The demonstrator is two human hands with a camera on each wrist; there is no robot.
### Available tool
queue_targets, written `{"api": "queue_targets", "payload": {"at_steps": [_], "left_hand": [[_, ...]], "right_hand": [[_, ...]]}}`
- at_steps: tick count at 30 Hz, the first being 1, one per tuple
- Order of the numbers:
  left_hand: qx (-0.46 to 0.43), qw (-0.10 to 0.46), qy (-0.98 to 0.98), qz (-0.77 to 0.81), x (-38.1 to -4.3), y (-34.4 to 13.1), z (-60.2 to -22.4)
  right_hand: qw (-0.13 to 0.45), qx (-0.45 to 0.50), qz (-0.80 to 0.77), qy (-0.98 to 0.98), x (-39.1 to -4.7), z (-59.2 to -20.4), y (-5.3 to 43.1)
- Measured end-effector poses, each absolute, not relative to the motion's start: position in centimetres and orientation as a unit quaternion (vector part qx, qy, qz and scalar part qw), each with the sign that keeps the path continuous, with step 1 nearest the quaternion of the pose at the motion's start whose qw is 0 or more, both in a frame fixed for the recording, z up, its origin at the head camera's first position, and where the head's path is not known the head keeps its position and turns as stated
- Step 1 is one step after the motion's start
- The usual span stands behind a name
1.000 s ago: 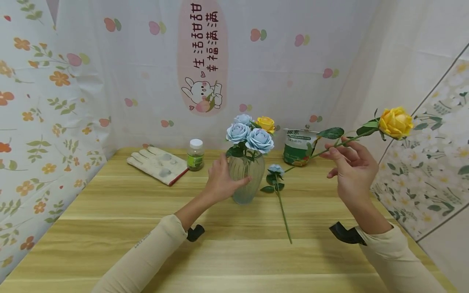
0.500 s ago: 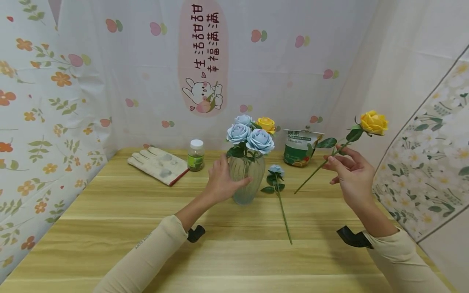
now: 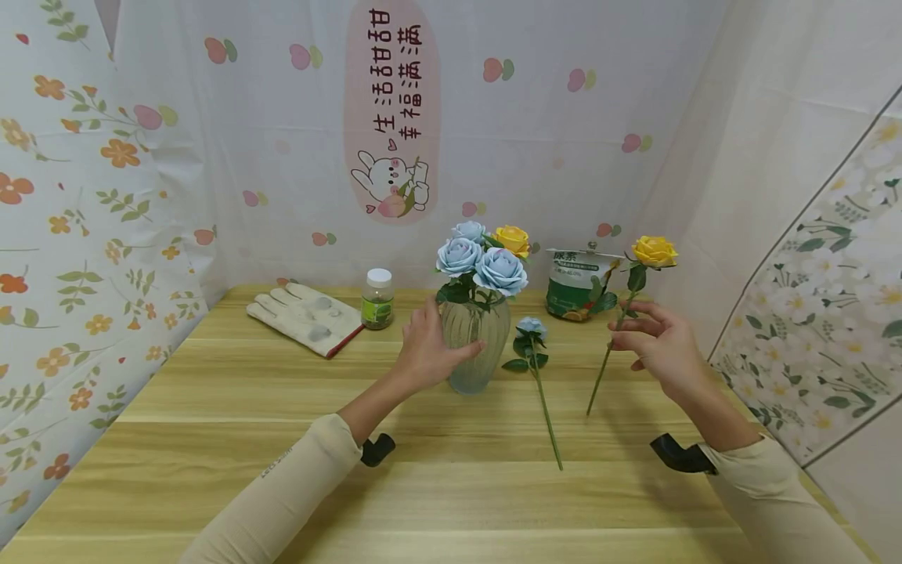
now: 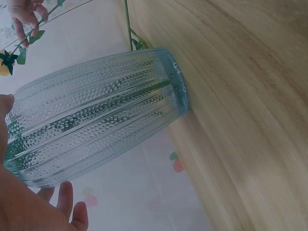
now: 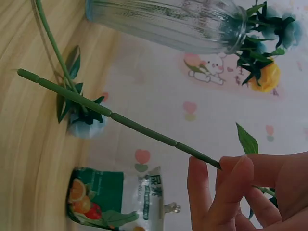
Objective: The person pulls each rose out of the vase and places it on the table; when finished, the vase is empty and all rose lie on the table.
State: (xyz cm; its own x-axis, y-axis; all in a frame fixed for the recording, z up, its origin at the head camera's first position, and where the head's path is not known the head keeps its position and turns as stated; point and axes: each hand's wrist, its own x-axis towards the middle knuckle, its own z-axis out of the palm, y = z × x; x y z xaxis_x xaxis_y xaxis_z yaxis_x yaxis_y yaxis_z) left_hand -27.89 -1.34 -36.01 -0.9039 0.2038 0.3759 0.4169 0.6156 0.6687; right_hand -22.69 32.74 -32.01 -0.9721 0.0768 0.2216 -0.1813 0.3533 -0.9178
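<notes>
A ribbed clear glass vase [image 3: 476, 345] stands upright on the table, holding several light blue roses [image 3: 500, 271] and one yellow rose [image 3: 512, 240]. My left hand [image 3: 431, 352] grips the vase's left side, thumb across its front; the left wrist view shows fingers at both sides of the glass [image 4: 91, 115]. To the right, my right hand [image 3: 658, 345] pinches the stem of another yellow rose [image 3: 654, 251]. Its green stem [image 5: 130, 123] points down, bloom up. Between vase and right hand, a light blue rose [image 3: 532, 329] lies on the table.
Behind the right hand stands a green and white pouch [image 3: 574, 286] with a clip on top. Left of the vase are a small lidded jar [image 3: 377, 299] and a white work glove [image 3: 306, 317]. Printed curtains [image 3: 282, 157] border the wooden table [image 3: 451, 486].
My right hand has moved slightly left and turned the yellow rose from slanting right to nearly upright, its bloom coming left. My left hand has stayed on the vase.
</notes>
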Motion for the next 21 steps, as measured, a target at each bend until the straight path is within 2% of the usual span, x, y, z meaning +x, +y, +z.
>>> {"api": "queue_targets", "payload": {"at_steps": [11,21], "left_hand": [[-0.178,0.133,-0.885,-0.410,-27.9,-1.3,-36.1],[-0.175,0.129,-0.886,-0.409,-27.9,-1.3,-36.1]], "right_hand": [[0.069,0.013,0.528,-0.846,-24.1,-33.9,32.9],[0.068,0.000,0.511,-0.857,-24.7,-34.4,32.6]]}}
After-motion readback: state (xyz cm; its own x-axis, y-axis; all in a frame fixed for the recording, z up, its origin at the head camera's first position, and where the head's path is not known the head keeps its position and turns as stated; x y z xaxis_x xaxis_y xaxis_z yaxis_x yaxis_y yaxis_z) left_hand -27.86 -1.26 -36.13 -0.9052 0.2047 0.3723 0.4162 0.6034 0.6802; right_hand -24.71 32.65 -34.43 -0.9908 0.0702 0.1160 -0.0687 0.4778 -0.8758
